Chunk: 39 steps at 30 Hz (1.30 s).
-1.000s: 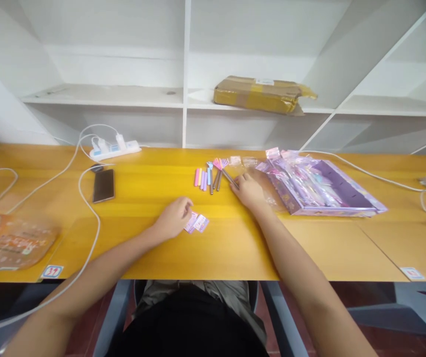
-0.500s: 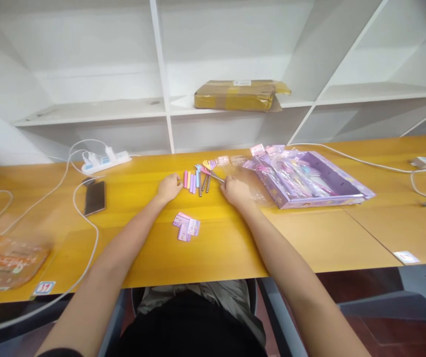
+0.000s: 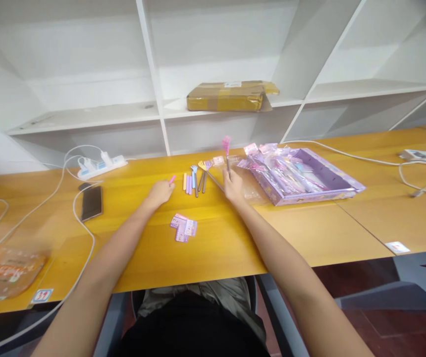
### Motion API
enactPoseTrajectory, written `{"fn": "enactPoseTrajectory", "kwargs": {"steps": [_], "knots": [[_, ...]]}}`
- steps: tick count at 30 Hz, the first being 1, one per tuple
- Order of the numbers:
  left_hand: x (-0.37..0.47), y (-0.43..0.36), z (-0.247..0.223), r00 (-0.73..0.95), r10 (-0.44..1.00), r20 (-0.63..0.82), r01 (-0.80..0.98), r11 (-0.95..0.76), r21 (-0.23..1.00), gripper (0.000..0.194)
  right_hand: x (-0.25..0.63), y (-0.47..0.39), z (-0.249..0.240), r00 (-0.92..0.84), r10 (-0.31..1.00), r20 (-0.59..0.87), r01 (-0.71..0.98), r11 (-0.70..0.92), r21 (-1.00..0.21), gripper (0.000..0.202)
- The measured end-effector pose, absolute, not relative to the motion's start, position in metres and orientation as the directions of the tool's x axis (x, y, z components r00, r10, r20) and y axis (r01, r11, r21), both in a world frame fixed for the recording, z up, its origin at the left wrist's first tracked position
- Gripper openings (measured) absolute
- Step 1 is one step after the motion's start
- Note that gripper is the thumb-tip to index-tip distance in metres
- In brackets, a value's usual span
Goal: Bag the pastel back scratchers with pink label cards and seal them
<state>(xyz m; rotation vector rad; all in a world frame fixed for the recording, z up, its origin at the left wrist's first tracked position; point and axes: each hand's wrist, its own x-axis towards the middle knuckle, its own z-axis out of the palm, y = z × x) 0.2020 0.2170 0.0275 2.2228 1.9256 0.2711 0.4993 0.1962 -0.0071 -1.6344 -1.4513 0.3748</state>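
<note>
My left hand pinches a small pink tube just above the table. In my right hand is a metal rod with a pink hand-shaped head, held upright. Between my hands lie several pastel tubes side by side. Beside them, metal rods with blue, yellow and purple hand-shaped heads rest on the table. Several small pink and purple cards overlap nearer to me.
A purple box of plastic-wrapped items stands at the right. A phone, white cables, a power strip and an orange bag are at the left. A taped carton sits on the shelf.
My left hand has lifted the pink tube from the row and moved slightly left. My right hand has raised the pink-headed rod off the table. The view has shifted a little.
</note>
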Motion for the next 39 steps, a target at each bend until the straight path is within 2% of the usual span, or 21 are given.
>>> {"fn": "enactPoseTrajectory", "kwargs": {"steps": [4, 6, 9, 14, 19, 22, 31, 39], "knots": [[0.181, 0.164, 0.033, 0.264, 0.964, 0.024, 0.906, -0.257, 0.336, 0.042, 0.496, 0.196, -0.008, 0.248, 0.858, 0.451, 0.557, 0.255, -0.791, 0.052], [0.17, 0.139, 0.028, 0.341, 0.939, 0.042, 0.843, -0.325, 0.428, 0.041, 0.491, 0.193, -0.006, 0.206, 0.886, 0.416, 0.487, 0.276, -0.829, 0.053], [0.159, 0.114, 0.016, 0.39, 0.919, 0.057, 0.767, -0.358, 0.532, 0.038, 0.479, 0.185, -0.001, 0.065, 0.935, 0.35, 0.268, 0.321, -0.908, 0.049], [0.154, 0.108, 0.006, 0.456, 0.886, 0.08, 0.702, -0.414, 0.58, 0.037, 0.456, 0.166, 0.006, -0.17, 0.95, 0.261, -0.024, 0.261, -0.965, 0.047], [0.16, 0.101, 0.015, 0.517, 0.855, 0.047, 0.644, -0.425, 0.636, 0.042, 0.444, 0.153, 0.011, -0.18, 0.961, 0.21, -0.196, 0.174, -0.965, 0.054], [0.16, 0.098, 0.018, 0.52, 0.853, 0.045, 0.658, -0.434, 0.615, 0.04, 0.442, 0.15, 0.011, -0.206, 0.959, 0.195, -0.221, 0.148, -0.964, 0.052], [0.16, 0.098, 0.009, 0.508, 0.858, 0.076, 0.68, -0.454, 0.576, 0.037, 0.441, 0.148, 0.008, -0.235, 0.953, 0.189, -0.156, 0.155, -0.976, 0.05], [0.164, 0.094, 0.008, 0.483, 0.875, 0.02, 0.733, -0.416, 0.538, 0.038, 0.442, 0.145, 0.005, -0.222, 0.947, 0.234, -0.11, 0.214, -0.971, 0.052]]}}
